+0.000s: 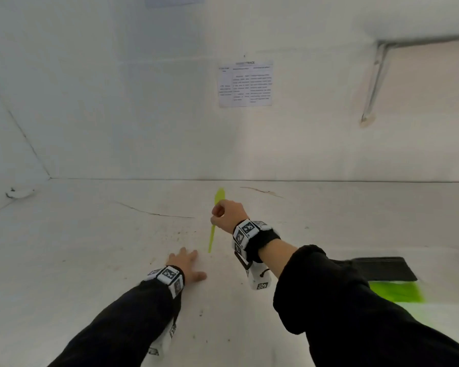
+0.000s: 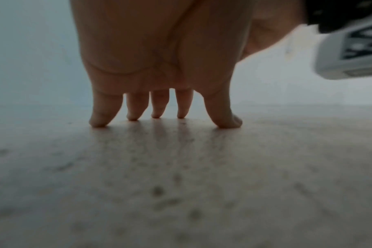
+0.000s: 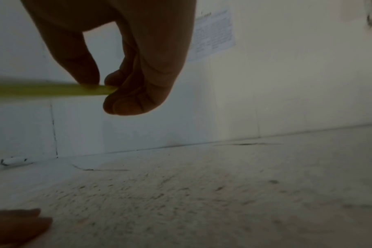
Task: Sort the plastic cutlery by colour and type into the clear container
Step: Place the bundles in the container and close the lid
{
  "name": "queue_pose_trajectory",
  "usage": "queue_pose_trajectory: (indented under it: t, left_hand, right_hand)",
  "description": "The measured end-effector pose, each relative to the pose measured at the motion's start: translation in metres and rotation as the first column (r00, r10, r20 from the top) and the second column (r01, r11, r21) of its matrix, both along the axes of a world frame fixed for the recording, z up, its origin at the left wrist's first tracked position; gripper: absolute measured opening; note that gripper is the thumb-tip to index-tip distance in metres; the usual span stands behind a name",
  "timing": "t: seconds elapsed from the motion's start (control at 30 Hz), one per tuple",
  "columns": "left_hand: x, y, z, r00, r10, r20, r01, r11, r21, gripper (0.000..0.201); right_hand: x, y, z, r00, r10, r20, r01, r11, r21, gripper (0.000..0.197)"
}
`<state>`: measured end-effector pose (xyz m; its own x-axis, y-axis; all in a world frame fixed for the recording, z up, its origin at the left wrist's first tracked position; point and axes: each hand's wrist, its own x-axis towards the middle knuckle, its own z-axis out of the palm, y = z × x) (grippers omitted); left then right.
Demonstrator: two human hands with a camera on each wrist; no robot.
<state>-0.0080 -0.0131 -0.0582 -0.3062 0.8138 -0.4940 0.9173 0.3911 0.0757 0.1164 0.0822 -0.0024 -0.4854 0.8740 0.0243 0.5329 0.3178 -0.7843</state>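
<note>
right hand [image 3: 125, 63] above the speckled table [image 3: 223, 193], thumb and curled fingers [image 3: 136, 100] pinching one end of a lime-green plastic handle [image 3: 45, 90] running off left, printed paper [image 3: 212, 35] on wall, left hand [image 3: 15, 226] at lower left corner

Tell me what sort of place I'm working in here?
Probably a plain white work booth, not a kitchen: a bare scuffed white table, white walls with a printed notice taped up, and a metal shelf bracket on the right.
</note>
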Motion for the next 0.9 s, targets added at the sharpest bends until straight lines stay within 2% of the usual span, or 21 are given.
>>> queue_pose_trajectory:
  t: [0.03,0.1,0.2,0.33,0.4,0.47,0.57,0.63,0.7,0.9]
  left_hand:
    - [0.004,0.0,0.002,1.0,0.0,-0.018,0.0,1.0,0.002,0.077]
    - [0.015,-0.001,0.004,0.998,-0.015,-0.068,0.016,1.0,0.01,0.069]
    - [0.037,0.003,0.004,0.995,-0.013,-0.103,0.014,1.0,0.006,0.059]
    - [0.097,0.011,0.007,1.0,-0.03,-0.001,0.03,0.994,0.105,0.059]
    - [0.138,0.014,0.008,0.982,-0.102,0.161,0.06,0.967,0.246,0.063]
    - [0.18,0.014,0.01,0.904,-0.225,0.365,0.091,0.932,0.35,0.069]
    - [0.231,0.01,0.013,0.783,-0.314,0.537,0.125,0.925,0.359,0.088]
    - [0.252,0.009,0.012,0.752,-0.307,0.583,0.11,0.931,0.347,0.105]
    - [0.26,0.011,0.009,0.758,-0.293,0.583,0.08,0.928,0.363,0.114]
    - [0.26,0.012,0.01,0.804,-0.308,0.509,0.095,0.911,0.4,0.116]
  right_hand:
    - [0.013,-0.003,0.001,1.0,-0.005,-0.026,0.005,1.0,-0.007,0.007]
    - [0.038,-0.009,0.003,0.997,-0.034,-0.067,0.03,0.998,-0.063,0.018]
    - [0.079,-0.017,0.009,0.991,-0.1,-0.087,0.087,0.987,-0.138,0.014]
    - [0.133,-0.022,0.017,0.983,-0.18,-0.04,0.175,0.979,-0.102,0.04]
    - [0.16,-0.022,0.021,0.968,-0.247,-0.049,0.242,0.966,-0.096,0.041]
    - [0.183,-0.024,0.023,0.951,-0.305,-0.057,0.299,0.949,-0.097,0.038]
    - [0.215,-0.029,0.027,0.934,-0.355,-0.049,0.349,0.932,-0.102,0.034]
    - [0.238,-0.031,0.03,0.925,-0.379,-0.032,0.374,0.921,-0.104,0.034]
    - [0.261,-0.031,0.034,0.919,-0.395,-0.002,0.393,0.914,-0.1,0.036]
    - [0.337,-0.031,0.043,0.882,-0.469,0.043,0.471,0.877,-0.09,0.035]
